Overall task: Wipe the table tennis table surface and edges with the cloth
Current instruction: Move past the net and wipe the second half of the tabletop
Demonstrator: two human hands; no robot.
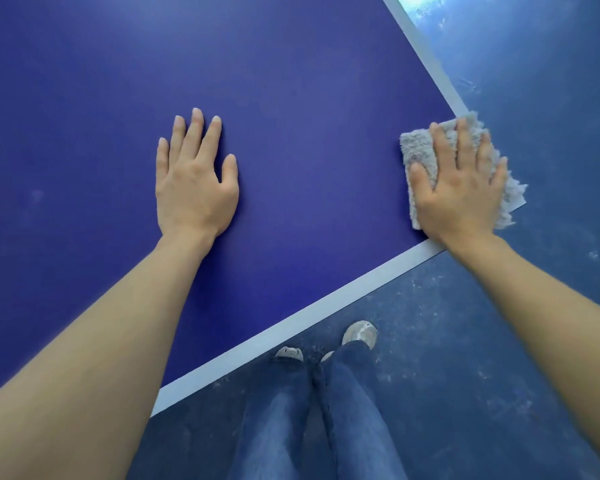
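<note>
While the left hand lies flat on the dark blue table, palm down with fingers straight and close together and holding nothing, the right hand presses down on the cloth at the table's near right corner. The right hand is also flat, its fingers straight and slightly spread over the cloth, not curled around it.

The cloth is pale grey, fluffy and folded into a rough pad. It covers the corner where the near edge meets the right edge. Its frayed side sticks out past the right edge, over the floor. Part of it shows beyond the fingertips and beside the thumb.

The left hand rests well inside the near edge, on the bare blue surface and well apart from the cloth. A white line runs along the near edge and another along the right edge; both meet under the cloth.

Below the near edge the person's legs in blue jeans and light shoes stand on the scuffed blue-grey floor, close to the table. A bright glare shows on the floor beyond the right edge, near the far end of what is in view.
</note>
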